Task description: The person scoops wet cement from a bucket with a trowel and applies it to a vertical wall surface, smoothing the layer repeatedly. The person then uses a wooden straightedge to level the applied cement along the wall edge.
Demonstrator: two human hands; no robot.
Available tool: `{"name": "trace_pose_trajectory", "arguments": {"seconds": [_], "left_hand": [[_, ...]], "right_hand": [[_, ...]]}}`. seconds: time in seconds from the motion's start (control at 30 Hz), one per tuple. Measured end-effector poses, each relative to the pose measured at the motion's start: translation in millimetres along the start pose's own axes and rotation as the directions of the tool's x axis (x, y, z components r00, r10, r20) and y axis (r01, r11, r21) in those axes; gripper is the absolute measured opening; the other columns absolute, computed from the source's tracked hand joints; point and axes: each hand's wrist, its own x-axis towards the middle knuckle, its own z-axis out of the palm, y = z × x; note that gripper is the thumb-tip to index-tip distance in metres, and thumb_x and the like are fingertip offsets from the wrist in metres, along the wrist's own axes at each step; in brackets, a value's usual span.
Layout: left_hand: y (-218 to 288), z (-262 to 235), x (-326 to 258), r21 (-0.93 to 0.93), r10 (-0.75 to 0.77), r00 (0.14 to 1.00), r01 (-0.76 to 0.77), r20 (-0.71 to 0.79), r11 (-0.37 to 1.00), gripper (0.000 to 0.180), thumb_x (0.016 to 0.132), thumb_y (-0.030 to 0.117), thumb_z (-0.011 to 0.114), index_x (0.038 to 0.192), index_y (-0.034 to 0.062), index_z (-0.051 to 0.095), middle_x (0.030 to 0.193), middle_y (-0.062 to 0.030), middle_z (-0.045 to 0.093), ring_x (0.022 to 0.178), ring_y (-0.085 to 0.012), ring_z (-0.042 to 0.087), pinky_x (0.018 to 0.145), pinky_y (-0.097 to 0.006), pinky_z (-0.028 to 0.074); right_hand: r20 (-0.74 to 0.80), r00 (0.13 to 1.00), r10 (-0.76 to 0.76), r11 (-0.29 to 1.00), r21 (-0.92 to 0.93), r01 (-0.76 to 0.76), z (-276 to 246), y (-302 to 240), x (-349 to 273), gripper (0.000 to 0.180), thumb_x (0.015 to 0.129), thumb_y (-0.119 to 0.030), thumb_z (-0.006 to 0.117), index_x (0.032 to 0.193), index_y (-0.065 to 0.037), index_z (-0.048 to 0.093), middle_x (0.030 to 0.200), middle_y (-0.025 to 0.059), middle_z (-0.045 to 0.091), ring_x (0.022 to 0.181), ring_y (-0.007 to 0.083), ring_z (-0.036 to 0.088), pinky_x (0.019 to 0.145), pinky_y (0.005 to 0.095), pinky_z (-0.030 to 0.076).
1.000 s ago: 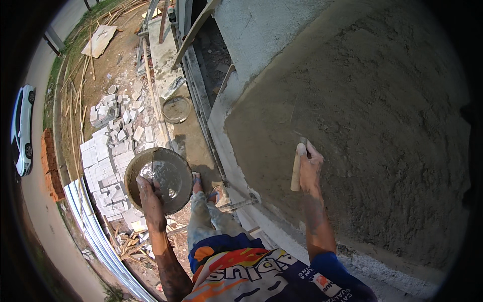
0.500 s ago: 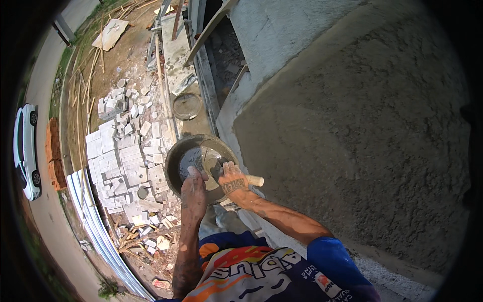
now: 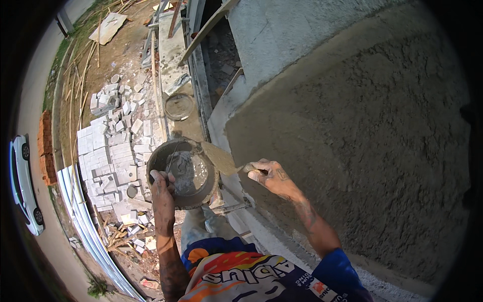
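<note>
My left hand (image 3: 162, 189) grips the near rim of a round metal pan (image 3: 201, 199) that holds a lump of grey mortar (image 3: 187, 170). My right hand (image 3: 271, 173) holds a trowel (image 3: 221, 158) by its handle. The trowel's flat blade rests on the pan's right rim, coated with mortar. Just right of both hands rises a wall covered in rough wet plaster (image 3: 352, 136). I look down from a height, and my trouser legs (image 3: 201, 226) show below the pan.
A second round pan (image 3: 179, 105) sits on a plank walkway farther ahead. Far below lie stacked grey blocks (image 3: 108, 156), rubble, bamboo poles, a red brick pile (image 3: 46, 148) and a white car (image 3: 22, 183). Corrugated sheets (image 3: 83, 211) edge the yard.
My right hand left the plastered wall and came to the pan with the trowel. My left hand brought the pan up and to the right, closer to the wall.
</note>
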Motion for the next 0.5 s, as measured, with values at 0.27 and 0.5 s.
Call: {"name": "trace_pose_trajectory", "arguments": {"seconds": [0.27, 0.5], "left_hand": [[-41, -44, 34, 0.239, -0.065, 0.960, 0.132, -0.271, 0.962, 0.072, 0.107, 0.063, 0.036, 0.103, -0.0025, 0.066, 0.084, -0.0107, 0.056, 0.079, -0.0224, 0.053, 0.075, -0.036, 0.043], [-43, -45, 42, 0.287, 0.117, 0.971, -0.053, -0.210, 0.956, 0.068, 0.106, 0.065, 0.034, 0.092, 0.0048, 0.062, 0.075, -0.0014, 0.047, 0.068, -0.0136, 0.040, 0.064, -0.031, 0.031]], "right_hand": [[-0.698, 0.644, 0.313, 0.946, 0.287, -0.149, -61, 49, 69, 0.039, 0.102, -0.021, 0.062, 0.127, 0.008, 0.065, 0.112, 0.0086, 0.065, 0.099, 0.0183, 0.060, 0.086, 0.0320, 0.050], [-0.747, 0.658, -0.092, 0.948, -0.267, -0.172, -5, -5, -1, 0.046, 0.096, -0.024, 0.070, 0.128, 0.008, 0.062, 0.116, 0.0202, 0.060, 0.106, 0.0351, 0.059, 0.094, 0.0441, 0.048]]}}
